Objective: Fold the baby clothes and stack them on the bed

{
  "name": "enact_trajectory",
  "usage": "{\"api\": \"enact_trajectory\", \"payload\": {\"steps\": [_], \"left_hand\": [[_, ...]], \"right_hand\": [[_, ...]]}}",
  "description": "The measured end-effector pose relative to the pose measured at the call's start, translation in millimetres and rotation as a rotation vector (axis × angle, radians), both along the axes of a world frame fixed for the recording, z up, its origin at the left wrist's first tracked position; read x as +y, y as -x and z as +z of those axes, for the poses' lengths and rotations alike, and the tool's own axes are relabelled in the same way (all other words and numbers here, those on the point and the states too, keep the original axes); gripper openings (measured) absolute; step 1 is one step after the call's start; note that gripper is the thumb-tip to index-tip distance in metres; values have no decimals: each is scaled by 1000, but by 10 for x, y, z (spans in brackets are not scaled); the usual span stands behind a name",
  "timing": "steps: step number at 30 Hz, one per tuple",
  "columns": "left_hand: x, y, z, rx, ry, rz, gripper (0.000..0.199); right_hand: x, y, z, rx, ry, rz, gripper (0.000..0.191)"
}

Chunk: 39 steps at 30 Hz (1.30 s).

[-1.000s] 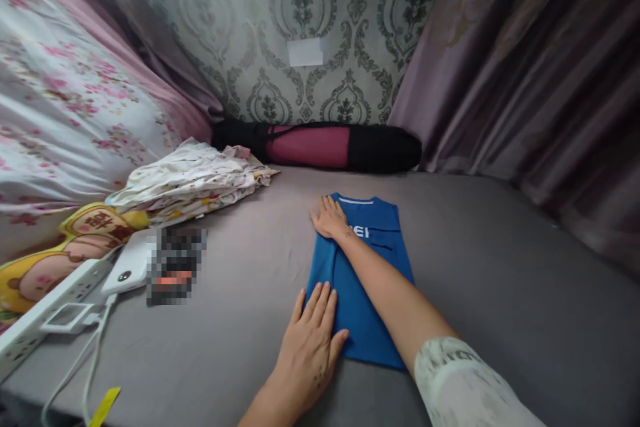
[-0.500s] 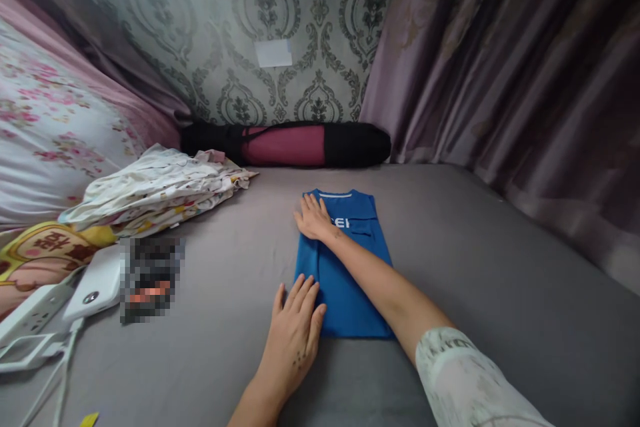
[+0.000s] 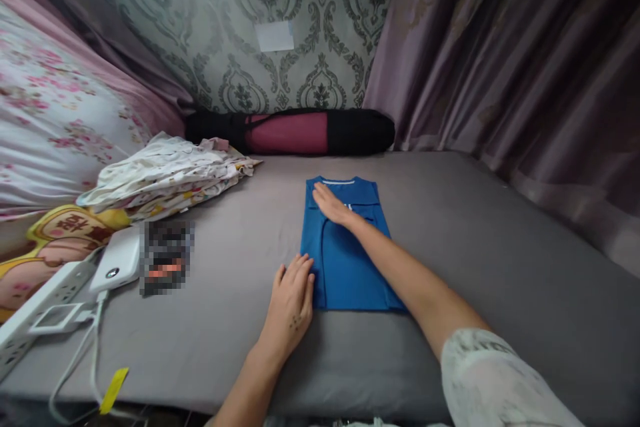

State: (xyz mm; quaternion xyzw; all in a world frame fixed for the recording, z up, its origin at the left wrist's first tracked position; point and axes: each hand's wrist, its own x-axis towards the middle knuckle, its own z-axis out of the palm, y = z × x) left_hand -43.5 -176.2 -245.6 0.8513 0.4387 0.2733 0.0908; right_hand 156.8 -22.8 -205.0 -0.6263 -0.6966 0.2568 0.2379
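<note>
A blue T-shirt (image 3: 350, 267) lies folded into a neat rectangle on the grey bed sheet (image 3: 225, 340), its collar toward the wall. My right hand (image 3: 330, 203) rests flat near the collar, fingers stretched out and close together, partly covering the white print. The right forearm crosses over the shirt's right side. At the shirt's lower left edge lies my left hand (image 3: 293, 297), fingers extended, its fingertips touching the fabric. Neither hand grips anything.
A black and maroon long bag (image 3: 287, 133) lies along the wall. To the left are a heap of patterned cloth (image 3: 170, 173), a white power bank (image 3: 117, 257), a power strip (image 3: 45, 303) with cables and a yellow cartoon cushion (image 3: 55, 240). Curtains hang on both sides.
My right hand has shifted right, from the shirt's upper left edge in toward its middle. My left hand stays at the lower left edge. The view has tilted down slightly.
</note>
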Motion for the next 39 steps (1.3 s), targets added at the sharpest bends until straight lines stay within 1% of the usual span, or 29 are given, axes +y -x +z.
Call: {"api": "enact_trajectory", "payload": {"steps": [1,3,5,7,10,12,14,17,19,21,23,25,28,31,33,35,37,39], "left_hand": [[27,55,18,-19,8,10,36],[107,179,54,-39,10,6,36],[213,284,93,-26,5,-29,37],[323,326,134,20,-1,-92,39],[445,238,184,114,-5,-195,41],[487,108,181,183,-4,-221,44],[507,-27,140,253,0,-226,53],[530,-155,61,347,14,-249,68],[533,-181,54,392,8,-258,71],[493,-177,102,414,-25,-238,72],[387,-162,169,417,-74,-209,71],[228,-147,204,416,-114,-211,71],[9,-128,159,428,-137,-308,76],[-58,-103,101,406,-133,-341,80],[-33,-73,125,377,-119,-360,74],[1,-42,199,359,-105,-380,63],[12,-24,285,372,-84,-395,49],[-3,-27,342,412,-85,-434,38]], "right_hand": [[-93,-130,33,19,-31,-24,71],[-363,-404,47,-6,-46,-48,75],[-711,-647,7,-87,-50,-98,78],[-1078,-813,-50,-187,-29,-97,78],[-1528,-885,-133,-302,13,-120,76],[-1709,-848,-198,-366,0,-122,74],[-1793,-791,-274,-424,-36,-119,73],[-1803,-741,-353,-482,-65,-103,72],[-1800,-726,-337,-491,-38,-97,73],[-1841,-695,-269,-481,-11,-111,72],[-1942,-629,-196,-467,-41,-124,70],[-2077,-543,-168,-464,-115,-99,68],[-2240,-442,-215,-462,-162,9,67],[-2297,-427,-240,-444,-153,62,65],[-2318,-441,-194,-418,-149,92,65],[-2360,-447,-123,-391,-167,120,64],[-2426,-436,-69,-370,-210,128,57],[-2489,-411,-54,-355,-259,131,48]]}}
